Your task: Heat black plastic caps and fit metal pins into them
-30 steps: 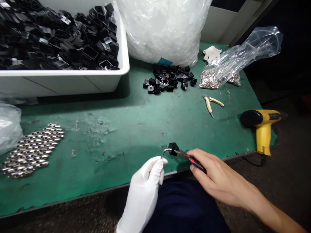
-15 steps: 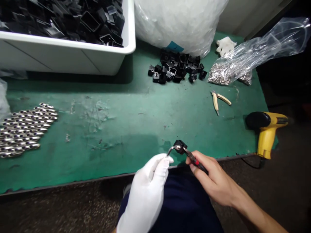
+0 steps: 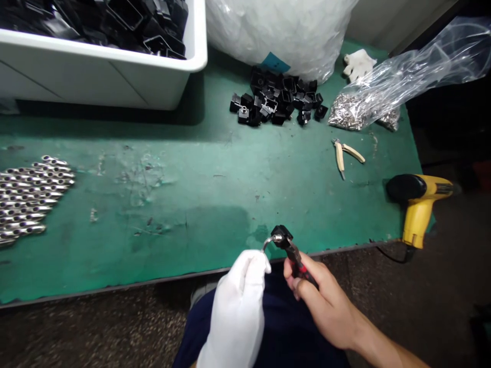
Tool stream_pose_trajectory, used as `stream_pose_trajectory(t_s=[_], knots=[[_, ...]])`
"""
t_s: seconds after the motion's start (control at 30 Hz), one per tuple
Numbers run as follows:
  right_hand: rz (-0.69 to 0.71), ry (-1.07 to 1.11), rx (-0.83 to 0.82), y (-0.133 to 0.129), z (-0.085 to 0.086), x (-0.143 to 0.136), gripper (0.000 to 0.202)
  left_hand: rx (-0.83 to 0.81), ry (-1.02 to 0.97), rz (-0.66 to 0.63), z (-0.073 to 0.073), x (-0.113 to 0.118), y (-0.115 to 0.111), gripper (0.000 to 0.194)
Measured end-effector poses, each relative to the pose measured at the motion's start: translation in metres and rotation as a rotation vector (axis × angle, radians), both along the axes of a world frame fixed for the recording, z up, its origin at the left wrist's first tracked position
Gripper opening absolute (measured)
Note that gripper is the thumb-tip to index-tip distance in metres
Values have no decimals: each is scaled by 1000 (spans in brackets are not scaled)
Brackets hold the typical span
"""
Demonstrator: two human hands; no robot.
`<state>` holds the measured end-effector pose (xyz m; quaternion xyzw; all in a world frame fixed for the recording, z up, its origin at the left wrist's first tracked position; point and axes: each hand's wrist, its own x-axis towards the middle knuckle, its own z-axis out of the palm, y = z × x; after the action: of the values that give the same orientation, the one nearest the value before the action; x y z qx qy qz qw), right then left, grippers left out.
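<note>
My left hand (image 3: 241, 296), in a white glove, is closed around a bent metal tube (image 3: 266, 242). The tube's far end meets a small black plastic housing (image 3: 282, 232) near the front edge of the bench. My bare right hand (image 3: 324, 294) grips pliers (image 3: 299, 263) with dark, red-marked handles. Their jaws are at the housing, though exactly what they pinch is too small to make out. Both hands are close together over my lap, just off the bench edge.
Black housings (image 3: 278, 99) lie in a pile by a large plastic bag (image 3: 284, 30). A white bin (image 3: 115, 76) stands back left, metal tubes (image 3: 30, 197) at left. Cream-handled cutters (image 3: 339, 156), a bag of metal parts (image 3: 349, 111) and a yellow heat gun (image 3: 418, 212) are right.
My right hand and the pliers have shifted left and down, and the pliers now point more steeply. The left hand still holds the tube, slightly lower. The view has moved a little.
</note>
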<state>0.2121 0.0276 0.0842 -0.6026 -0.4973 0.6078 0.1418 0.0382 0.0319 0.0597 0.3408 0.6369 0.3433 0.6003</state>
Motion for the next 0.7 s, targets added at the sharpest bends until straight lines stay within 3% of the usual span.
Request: stream_pose_trajectory(t_s=[0.23,0.5,0.7], knots=[[-133,107,-61,-7,-9,-11,16,7,-39,4,-6,3,1,19],[-201,177,-79,-13,-12,-20,16,-39,22,32,-5,7,-4,28],[-259,255,-85,-16,-16,-26,17,-68,-28,120,-8,16,-6,30]])
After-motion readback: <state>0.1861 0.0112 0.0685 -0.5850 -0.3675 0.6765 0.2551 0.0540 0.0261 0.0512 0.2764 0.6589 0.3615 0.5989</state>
